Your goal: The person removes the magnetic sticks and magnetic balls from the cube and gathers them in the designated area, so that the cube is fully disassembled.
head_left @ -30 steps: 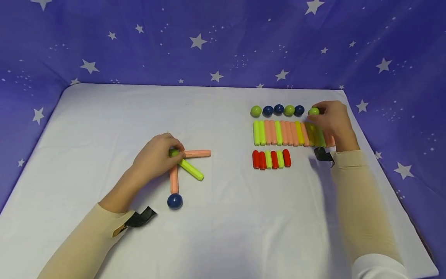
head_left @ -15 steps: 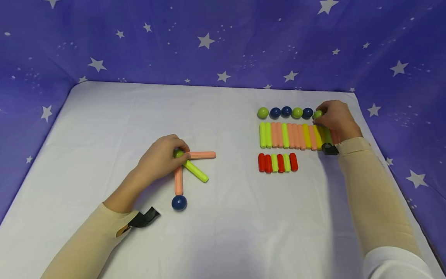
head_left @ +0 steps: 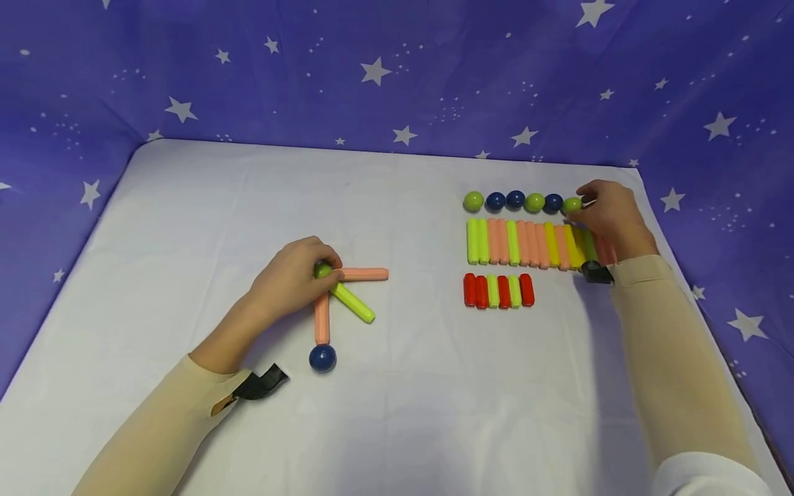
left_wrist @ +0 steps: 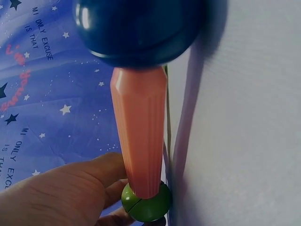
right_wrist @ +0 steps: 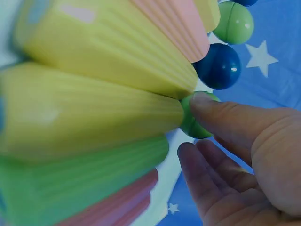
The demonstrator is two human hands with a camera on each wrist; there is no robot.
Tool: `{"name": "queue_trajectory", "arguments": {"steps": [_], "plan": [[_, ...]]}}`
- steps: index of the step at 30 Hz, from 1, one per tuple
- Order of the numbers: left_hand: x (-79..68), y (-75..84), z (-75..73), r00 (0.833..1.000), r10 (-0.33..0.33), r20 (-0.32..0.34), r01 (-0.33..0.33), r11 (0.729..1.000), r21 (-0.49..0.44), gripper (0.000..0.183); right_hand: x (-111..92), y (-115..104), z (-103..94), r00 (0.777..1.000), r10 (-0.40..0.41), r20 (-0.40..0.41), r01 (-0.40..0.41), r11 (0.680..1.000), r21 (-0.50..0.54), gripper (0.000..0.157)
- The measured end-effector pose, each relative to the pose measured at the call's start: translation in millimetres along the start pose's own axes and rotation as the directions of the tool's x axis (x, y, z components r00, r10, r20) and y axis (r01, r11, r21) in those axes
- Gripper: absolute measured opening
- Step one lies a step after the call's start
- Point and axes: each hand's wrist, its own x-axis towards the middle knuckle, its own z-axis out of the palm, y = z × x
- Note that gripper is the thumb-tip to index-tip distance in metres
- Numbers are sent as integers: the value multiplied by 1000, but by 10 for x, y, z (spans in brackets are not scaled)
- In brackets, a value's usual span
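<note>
In the head view my left hand [head_left: 296, 274] pinches a green ball [left_wrist: 148, 205] at the corner of a small build of magnetic sticks. A pink stick [head_left: 364, 274] reaches right from it, and a lime stick [head_left: 353, 304] slants down right. Another pink stick [left_wrist: 141, 132] runs from the ball to a blue ball [head_left: 322, 358]. My right hand [head_left: 614, 215] is at the end of the ball row, its thumb touching the last green ball [right_wrist: 200, 115] while the other fingers stand apart from it. Below that hand lie yellow sticks [right_wrist: 94, 113], partly covered in the head view.
Several green and blue balls [head_left: 515, 200] line up at the back right. A row of pink, lime and yellow sticks [head_left: 512, 242] lies before them, then shorter red and lime sticks [head_left: 504, 291]. A starry blue cloth [head_left: 372, 103] rises behind the white table [head_left: 403, 413].
The last green ball has moved left to the blue ball beside it, and my right hand's fingers have spread off it. My left hand keeps its pinch. The head view has shifted slightly.
</note>
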Motion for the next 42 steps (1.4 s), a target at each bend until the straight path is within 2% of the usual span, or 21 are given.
{"name": "queue_trajectory", "arguments": {"steps": [4, 7, 10, 12, 14, 16, 17, 19, 21, 22, 23, 25, 27, 33, 35, 39, 42], "plan": [[-23, -3, -35, 999, -52, -8, 53, 999, 9, 24, -153, -28, 8, 998, -45, -55, 46, 999, 28, 57], [-41, -11, -62, 996, -90, -10, 90, 996, -2, 26, -332, -170, 62, 990, -93, -107, 96, 995, 23, 52], [-50, -6, -81, 997, -76, 14, 77, 995, -63, 22, -585, -436, 191, 961, -213, -175, 214, 977, -16, 45], [-54, 8, -86, 998, -45, 40, 49, 992, -116, 19, -802, -688, 312, 932, -319, -171, 315, 948, -52, 41], [-53, 28, -86, 998, -11, 70, 22, 986, -163, 18, -1035, -960, 478, 871, -470, -141, 464, 883, -77, 34], [-50, 47, -81, 996, 15, 93, 3, 982, -188, 18, -1260, -1255, 662, 785, -618, -43, 615, 786, -63, 30], [-46, 57, -80, 995, 25, 102, -5, 981, -196, 19, -1358, -1395, 763, 730, -683, 10, 683, 729, -42, 28], [-49, 65, -79, 993, 35, 116, -10, 979, -204, 20, -1508, -1647, 996, 604, -791, 93, 795, 607, 2, 27], [-45, 73, -75, 991, 44, 124, -17, 977, -214, 21, -1596, -1849, 1207, 506, -849, 149, 856, 515, 29, 28], [-38, 78, -71, 991, 50, 125, -22, 976, -215, 21, -1622, -1928, 1297, 484, -861, 158, 869, 494, 25, 29], [-33, 84, -66, 990, 56, 127, -27, 975, -219, 22, -1640, -1989, 1376, 475, -866, 158, 876, 483, 10, 28], [-18, 89, -53, 989, 71, 126, -42, 975, -220, 23, -1662, -2069, 1487, 484, -862, 149, 874, 486, -29, 28], [-12, 97, -50, 990, 79, 121, -52, 975, -216, 23, -1677, -2109, 1547, 510, -849, 138, 860, 508, -53, 26], [-38, 106, -87, 992, 70, 103, -53, 985, -162, 23, -1736, -2094, 1559, 569, -801, 185, 821, 568, -63, 27], [-34, 126, -95, 993, 64, 98, -49, 988, -143, 23, -1742, -2020, 1511, 596, -780, 192, 800, 596, -65, 27], [-33, 157, -107, 994, 57, 94, -45, 991, -125, 24, -1656, -1781, 1319, 644, -755, 121, 761, 649, -7, 28], [-39, 163, -103, 993, 60, 99, -48, 992, -120, 24, -1510, -1532, 1073, 713, -701, 23, 700, 713, 27, 29]]}}
